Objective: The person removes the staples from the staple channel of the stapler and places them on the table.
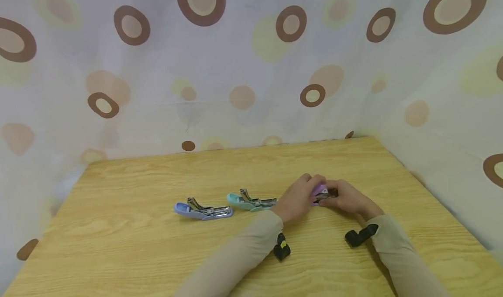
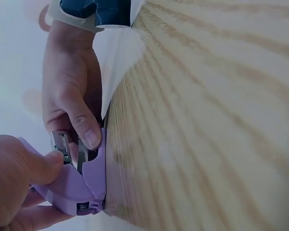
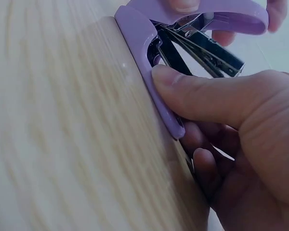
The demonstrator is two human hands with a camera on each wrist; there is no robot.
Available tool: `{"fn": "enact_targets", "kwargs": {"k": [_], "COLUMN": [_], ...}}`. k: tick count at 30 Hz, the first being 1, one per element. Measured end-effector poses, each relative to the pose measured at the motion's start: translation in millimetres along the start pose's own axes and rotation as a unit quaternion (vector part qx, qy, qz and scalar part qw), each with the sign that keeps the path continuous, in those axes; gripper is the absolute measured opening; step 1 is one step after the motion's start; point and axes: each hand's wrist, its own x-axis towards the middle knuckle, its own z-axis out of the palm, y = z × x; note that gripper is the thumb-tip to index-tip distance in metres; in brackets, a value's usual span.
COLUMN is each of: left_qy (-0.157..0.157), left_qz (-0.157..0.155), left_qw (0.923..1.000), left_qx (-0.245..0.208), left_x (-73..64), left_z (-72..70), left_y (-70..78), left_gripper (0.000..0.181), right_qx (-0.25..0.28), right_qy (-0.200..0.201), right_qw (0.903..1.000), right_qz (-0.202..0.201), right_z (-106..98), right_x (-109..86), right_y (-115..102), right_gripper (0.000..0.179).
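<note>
A purple stapler (image 3: 135, 33) stands on the wooden table with its top cover raised and its metal magazine showing, clearest in the right wrist view. My left hand (image 1: 297, 197) grips the raised purple cover between thumb and fingers. With thumb and fingers my right hand (image 1: 349, 197) pinches the stapler's base at its front end; the thumb lies along the base's side. In the head view both hands cover much of this stapler. To the left of my left hand lies a mint green stapler (image 1: 245, 202), swung wide open, partly behind that hand.
Farther left, a blue stapler (image 1: 203, 210) lies opened out on the wood-grain table (image 1: 129, 244). A patterned cloth (image 1: 243, 61) hangs behind the table and along its right side. A black wrist camera (image 1: 281, 247) sits on the left sleeve, another (image 1: 360, 236) on the right.
</note>
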Motion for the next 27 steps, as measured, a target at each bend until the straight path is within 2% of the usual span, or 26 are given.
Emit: {"fn": "enact_targets", "kwargs": {"k": [5,10,14,19,24,27], "left_qy": [-0.005,0.025,0.042,0.069,0.068,0.058], "left_qz": [-0.015,-0.006,-0.001,-0.011,-0.028,-0.048], "left_qw": [0.9998,0.9996,0.9991,0.9973,0.9972,0.997], "left_qx": [-0.009,0.007,-0.004,-0.025,-0.011,-0.021], "left_x": [-6.2,-9.8,-12.3,-17.3,-22.1,-25.2], "left_z": [-7.5,-18.8,-22.5,-26.0,-30.7,-33.9], "left_y": [-4.8,-7.6,-9.6,-11.7,-15.0,-17.3], "left_gripper": [0.033,0.026,0.02,0.018,0.018,0.018], "right_qx": [-0.011,-0.022,-0.013,-0.003,-0.004,-0.005], "right_qy": [0.007,0.022,0.022,0.014,0.015,0.021], "right_qw": [0.9999,0.9995,0.9996,0.9997,0.9997,0.9997], "right_qz": [0.007,0.009,0.012,0.019,0.019,0.015], "right_z": [3.7,2.1,-0.3,-0.2,-0.2,0.1], "right_x": [2.6,1.2,-1.6,-1.1,0.4,0.5], "right_y": [1.0,-3.7,-6.2,-5.5,-4.1,-3.9], "right_gripper": [0.013,0.01,0.011,0.012,0.012,0.011]}}
